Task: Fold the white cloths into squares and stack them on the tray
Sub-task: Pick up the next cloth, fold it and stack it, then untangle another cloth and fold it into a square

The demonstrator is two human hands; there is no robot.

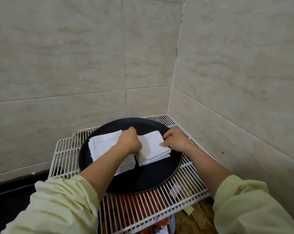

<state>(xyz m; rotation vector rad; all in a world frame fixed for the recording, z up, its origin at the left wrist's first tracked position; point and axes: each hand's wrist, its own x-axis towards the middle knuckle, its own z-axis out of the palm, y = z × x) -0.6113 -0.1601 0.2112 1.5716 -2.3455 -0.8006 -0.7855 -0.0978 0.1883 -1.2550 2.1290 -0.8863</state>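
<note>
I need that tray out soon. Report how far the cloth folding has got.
Done: a left stack of folded cloths lies on the tray. In hand: the left hand and right hand grip the right stack at its edges, apparently squaring it. Left: no unfolded cloths show, so any remainder cannot be judged.

My 2 forearms reach forward, my left hand (129,140) and right hand (175,141) gripping opposite edges of the folded cloth (151,146) with curled fingers.
</note>
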